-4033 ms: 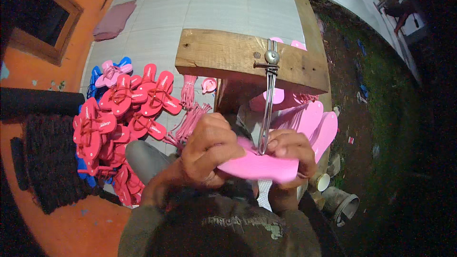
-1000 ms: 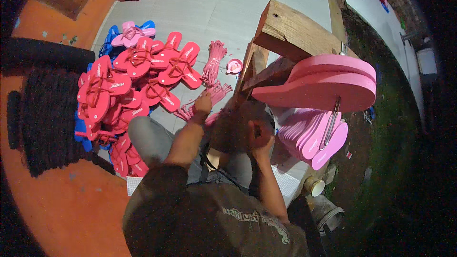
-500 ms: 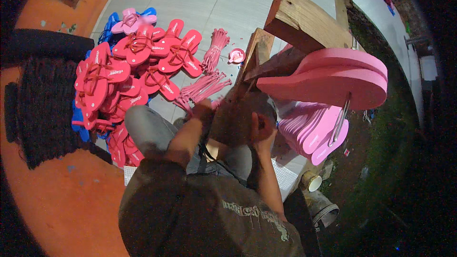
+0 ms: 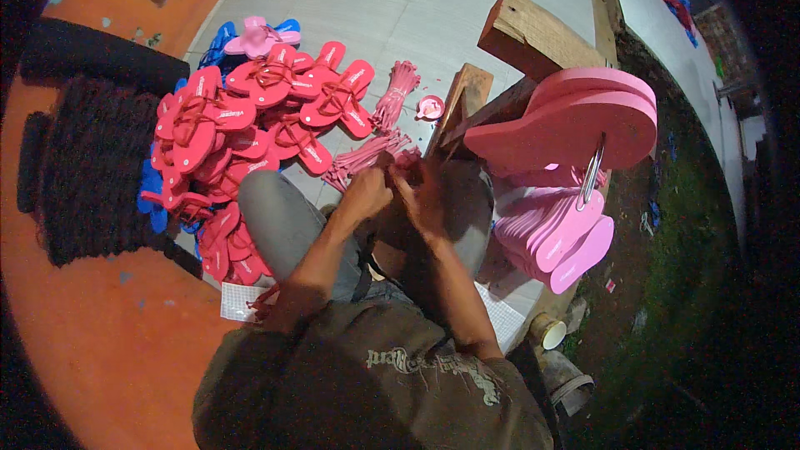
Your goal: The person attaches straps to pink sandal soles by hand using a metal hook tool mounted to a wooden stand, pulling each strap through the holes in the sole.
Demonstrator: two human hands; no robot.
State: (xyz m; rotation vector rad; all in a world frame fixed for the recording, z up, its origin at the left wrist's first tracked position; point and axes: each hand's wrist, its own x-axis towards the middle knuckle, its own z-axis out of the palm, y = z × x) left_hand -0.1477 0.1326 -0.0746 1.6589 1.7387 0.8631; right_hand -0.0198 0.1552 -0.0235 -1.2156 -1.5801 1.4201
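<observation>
My left hand (image 4: 368,192) and my right hand (image 4: 422,200) meet in front of my knees, fingers closed on a dim pink sandal strap (image 4: 405,160); its details are in shadow. Just beyond the left hand lies a loose spread of pink straps (image 4: 358,158) on the pale tiles. Farther off is a tied bundle of pink straps (image 4: 396,93). A small pink-and-white cup-like item (image 4: 430,107) sits to its right. Right of my hands, thick pink foam soles (image 4: 575,129) stand at a wooden beam, a metal prong sticking out from them.
Red flip-flops (image 4: 204,129) are heaped at left, with blue ones among them. Lighter pink soles (image 4: 554,237) fan out under the beam (image 4: 546,33). A black roll-like stack (image 4: 92,167) leans by the orange wall. At lower right stand a tin (image 4: 550,333) and a bucket (image 4: 571,387).
My left hand has come back from the loose straps toward the right. My right hand has moved forward and left to meet it. The view has shifted slightly.
</observation>
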